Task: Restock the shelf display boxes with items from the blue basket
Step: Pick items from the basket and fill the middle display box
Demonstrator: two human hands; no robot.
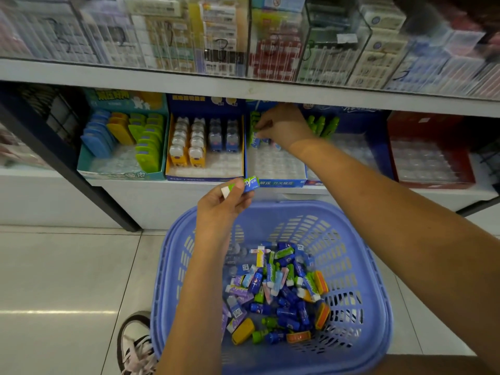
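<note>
Fingers (pixel 262 125) of the right hand (pixel 284 125) are curled down and pinch a blue-and-white item (pixel 259 140) at the back-left of the blue display box (pixel 278 182), just beside green ones (pixel 322 125) standing in the back row. Fingertip contact is partly hidden by the knuckles.

Left hand (pixel 224 204): thumb and fingers (pixel 244 197) pinch a green-and-blue item (pixel 247 185) around its middle, in the air between the shelf (pixel 351 189) edge and the blue basket (pixel 378 280), touching neither. The basket is on the floor below the shelf, with a mixed heap of items (pixel 281 293) in its bottom.

My read: the step is seating the right-hand item in a pocket of the clear tray (pixel 273 163).
- Stand it upright, facing the same way as its neighbours.
- Fill back to front.
- Let go only once it bottoms out.
- Come out straight up so the green row doesn't get knocked.
- The left-hand item looks queued for the next pocket.
- Orange and yellow pieces in the heap probably belong in other boxes, so sort as you pick.
</note>
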